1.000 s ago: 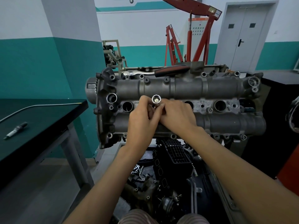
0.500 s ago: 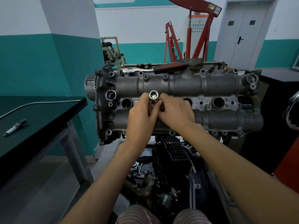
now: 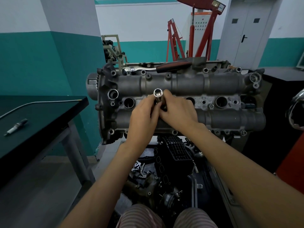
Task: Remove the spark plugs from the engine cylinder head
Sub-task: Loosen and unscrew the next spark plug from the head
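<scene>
The cylinder head fills the middle of the view, lying lengthwise left to right, with a row of round plug wells along its centre strip. Three wells show open: one at the left, two at the right. To the left stands a dark green surface; on it, near its left edge, lies a spark plug, well apart from the engine. Behind the head rises a red crane. A ratchet with a red and black handle rests along the head's far edge.

Both hands meet over the second well from the left. The left hand and right hand have their fingers curled round a chrome socket, which stands upright out of that well with its open end up. The fingertips of the two hands touch each other around the socket's shaft. Whether a plug sits inside the socket cannot be told; the well itself is hidden by the fingers
</scene>
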